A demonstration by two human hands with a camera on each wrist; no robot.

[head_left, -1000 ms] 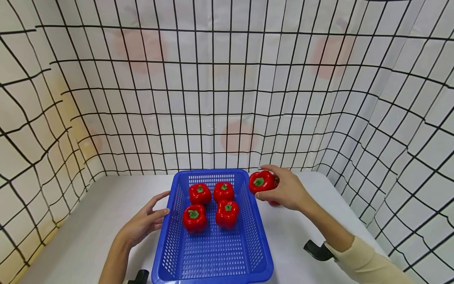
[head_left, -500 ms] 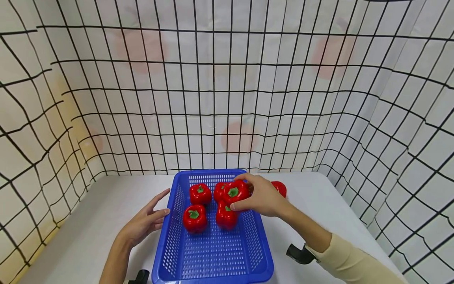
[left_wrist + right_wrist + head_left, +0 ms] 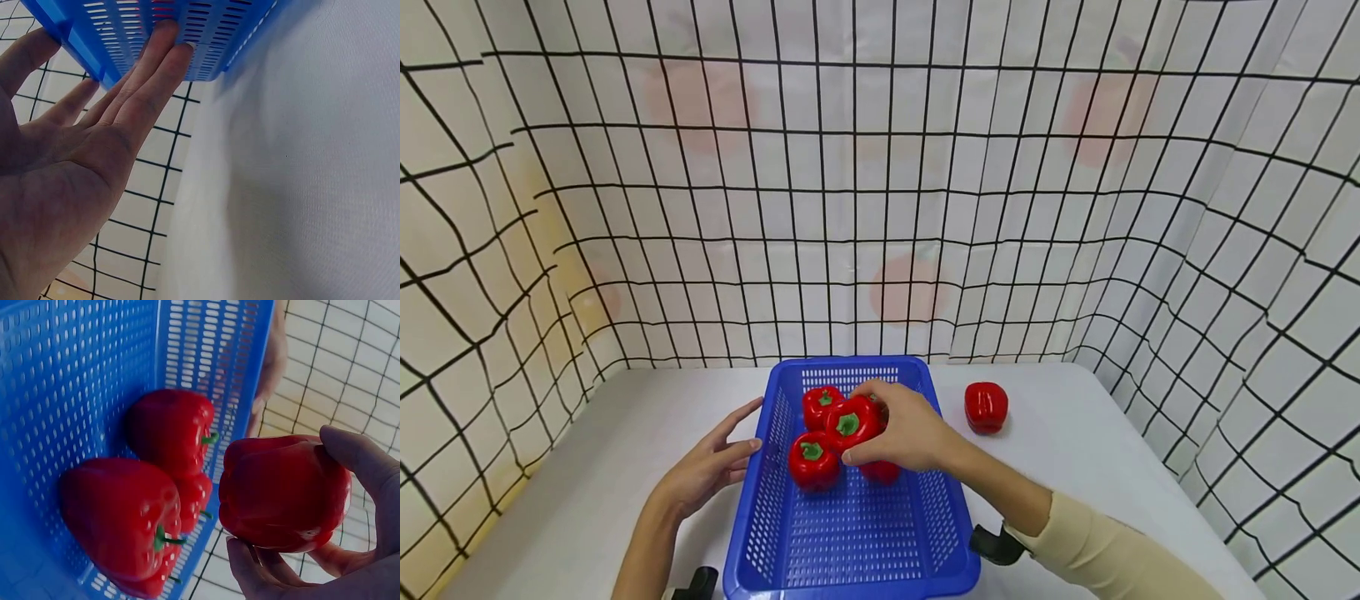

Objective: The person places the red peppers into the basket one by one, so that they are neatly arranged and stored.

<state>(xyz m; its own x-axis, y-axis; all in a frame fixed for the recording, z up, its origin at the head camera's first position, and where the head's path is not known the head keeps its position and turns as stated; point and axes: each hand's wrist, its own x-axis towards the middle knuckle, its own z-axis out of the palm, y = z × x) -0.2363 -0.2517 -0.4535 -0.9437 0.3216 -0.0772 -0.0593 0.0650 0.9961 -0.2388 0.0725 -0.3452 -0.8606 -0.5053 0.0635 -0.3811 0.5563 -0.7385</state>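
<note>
My right hand (image 3: 906,429) grips a red bell pepper (image 3: 284,492) between thumb and fingers, held over the blue plastic basket (image 3: 850,542). Its green stem end faces me in the head view. Several more red bell peppers lie in the basket, among them a front-left pepper (image 3: 814,462) and a back-left pepper (image 3: 822,407); those on the right are partly hidden behind my hand. My left hand (image 3: 711,462) has its fingers extended against the basket's left side. In the left wrist view, its fingertips (image 3: 164,34) touch the slotted wall from outside.
One red bell pepper (image 3: 986,407) lies on the white table (image 3: 1045,483) to the right of the basket. Black wire grid (image 3: 868,192) stands in front of white sheeting at the back and along both sides.
My right hand has carried the pepper leftward from beyond the basket's right rim to over the peppers inside. The pepper on the table has come into full view. My left hand stays put.
</note>
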